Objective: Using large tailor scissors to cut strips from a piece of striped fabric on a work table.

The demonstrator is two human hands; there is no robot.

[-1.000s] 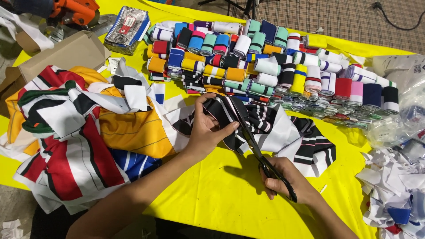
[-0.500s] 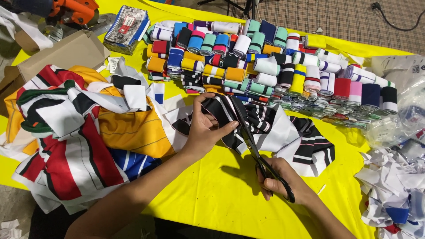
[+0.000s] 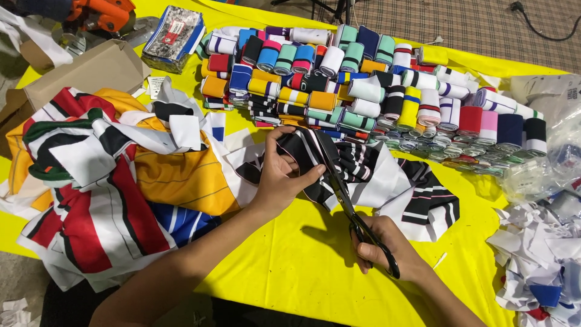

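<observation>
— What is held in the left hand [image 3: 279, 175]?

— A black fabric piece with thin white and pink stripes [image 3: 315, 157] is pinched between the thumb and the curled fingers [image 3: 275, 140] of that hand. The piece is lifted slightly off the yellow worktop [image 3: 302, 266], near its middle, just in front of the rows of rolled trim.

— And the right hand [image 3: 387, 248]?

— A pair of black scissors [image 3: 348, 200] is gripped there, the fingers being closed through the handle loops. The blades are pointed away from the person and are set against the striped piece, right beside the left thumb. How far the blades are parted cannot be told, since they are seen as one dark line.

— What is spread under the piece?

— More black-and-white striped cloth [image 3: 417, 194] is laid flat on the worktop to the right of the blades.

— What else is seen around it?

— A heap of red, white, orange and blue garments [image 3: 109, 181] is piled at the left. Many rolled fabric strips in mixed colours [image 3: 363, 91] are stacked along the far side. White and blue offcuts [image 3: 538, 260] are gathered at the right edge, and a cardboard box [image 3: 72, 72] is placed at the far left.
</observation>
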